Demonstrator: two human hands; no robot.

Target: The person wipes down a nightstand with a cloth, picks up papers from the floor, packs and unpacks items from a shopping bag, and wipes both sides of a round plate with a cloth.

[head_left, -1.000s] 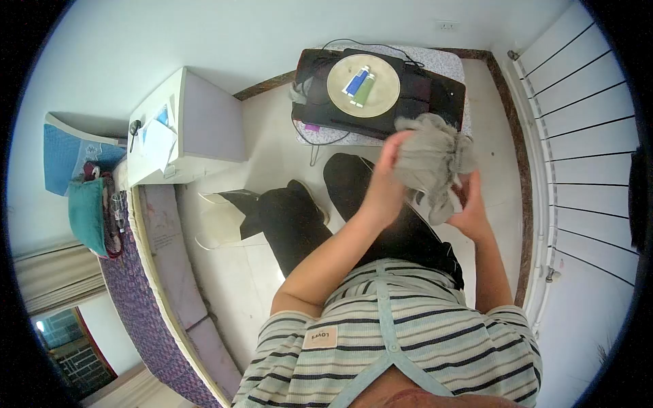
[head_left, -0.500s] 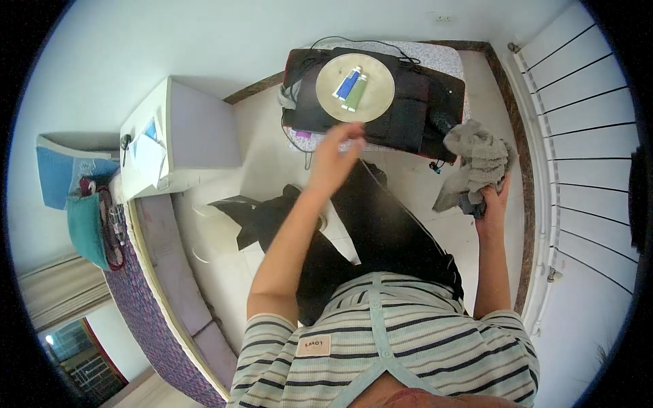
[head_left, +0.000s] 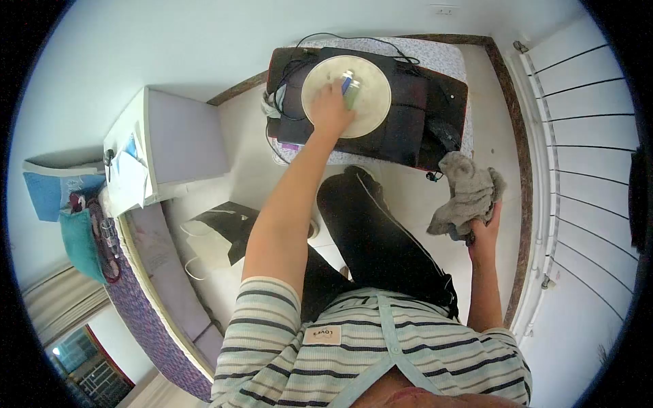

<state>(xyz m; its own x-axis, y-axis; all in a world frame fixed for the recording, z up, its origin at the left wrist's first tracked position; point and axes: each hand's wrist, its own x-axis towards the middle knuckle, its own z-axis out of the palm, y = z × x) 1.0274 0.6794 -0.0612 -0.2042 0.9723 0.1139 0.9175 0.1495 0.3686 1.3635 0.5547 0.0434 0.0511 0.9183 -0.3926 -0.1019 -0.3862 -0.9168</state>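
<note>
On the round cream plate (head_left: 373, 117) lie a blue-and-white tube (head_left: 347, 80) and a green tube (head_left: 352, 96), side by side. My left hand (head_left: 331, 109) is over the plate, its fingers on one side of the tubes and its thumb on the other, closed round their lower parts. That hand hides much of both tubes. Lower at the right, my right hand (head_left: 486, 231) grips a crumpled grey cloth (head_left: 464, 194), which hangs above the floor. A small dark piece shows beneath the cloth, too unclear to name.
The plate rests on a dark flat case (head_left: 408, 112) on a patterned low table, with black cables (head_left: 294, 68) around it. A white cabinet (head_left: 187, 136) stands left, a paper bag (head_left: 218, 238) on the floor, a radiator (head_left: 578, 170) along the right wall.
My left hand has moved forward from the plate's near edge onto the two tubes. My right hand, still holding the grey cloth, has shifted slightly down and toward me.
</note>
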